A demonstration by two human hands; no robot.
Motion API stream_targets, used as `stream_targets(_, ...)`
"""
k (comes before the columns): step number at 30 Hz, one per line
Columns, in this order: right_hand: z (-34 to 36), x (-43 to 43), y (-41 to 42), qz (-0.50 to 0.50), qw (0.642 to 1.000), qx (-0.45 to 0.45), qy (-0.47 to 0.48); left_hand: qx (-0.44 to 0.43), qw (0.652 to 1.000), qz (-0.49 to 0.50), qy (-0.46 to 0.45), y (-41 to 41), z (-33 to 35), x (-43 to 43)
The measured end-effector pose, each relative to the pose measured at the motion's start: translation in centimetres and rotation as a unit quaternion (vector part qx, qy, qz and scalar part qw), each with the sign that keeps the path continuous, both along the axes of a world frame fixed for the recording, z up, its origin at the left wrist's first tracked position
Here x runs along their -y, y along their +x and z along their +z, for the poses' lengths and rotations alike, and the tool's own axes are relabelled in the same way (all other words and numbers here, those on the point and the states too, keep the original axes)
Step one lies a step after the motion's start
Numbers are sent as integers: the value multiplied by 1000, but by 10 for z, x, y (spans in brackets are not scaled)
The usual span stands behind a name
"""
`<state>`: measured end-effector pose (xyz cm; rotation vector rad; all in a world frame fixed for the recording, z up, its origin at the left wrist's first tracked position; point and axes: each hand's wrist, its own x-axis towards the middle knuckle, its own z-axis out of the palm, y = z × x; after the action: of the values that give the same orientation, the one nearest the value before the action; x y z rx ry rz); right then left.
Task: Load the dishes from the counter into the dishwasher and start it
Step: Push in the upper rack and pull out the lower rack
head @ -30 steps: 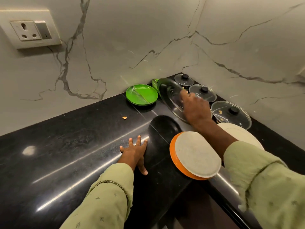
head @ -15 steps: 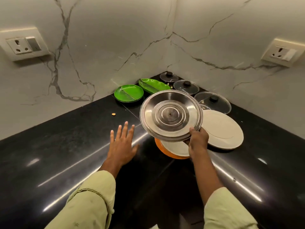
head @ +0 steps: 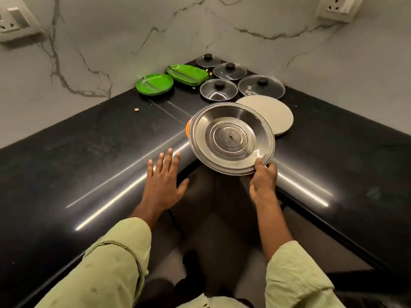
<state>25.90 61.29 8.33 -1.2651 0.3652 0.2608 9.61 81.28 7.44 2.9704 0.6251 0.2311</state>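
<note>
Black polished stone bench [head: 89, 152] wraps a marble-walled corner. Since a second ago the round stainless-steel plate [head: 231, 138] has come away from the back of the bench and now hangs tilted over its inner corner. The right hand [head: 262, 181] pinches its near rim with clenched fingers. The left hand [head: 163, 181] has lifted, its fingers released and spread, holding nothing. One dish looks on its way; green divided plates [head: 154, 83], glass lids [head: 219, 90] and a white round plate [head: 269, 110] wait. No dishwasher shows.

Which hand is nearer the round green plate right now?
Left. The left hand is open over the counter edge, in front of the round green plate; the right hand holds the steel dish farther right.
</note>
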Motion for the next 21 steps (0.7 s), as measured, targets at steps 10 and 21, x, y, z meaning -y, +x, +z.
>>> stream_targets(10, -10, 91, -129, -35, 999, -18, 1, 5, 999, -48, -3, -94, 9, 59)
stream_targets(21, -24, 164, -326, -134, 991, -15, -12, -33, 987, -158, -23, -235, -3, 119)
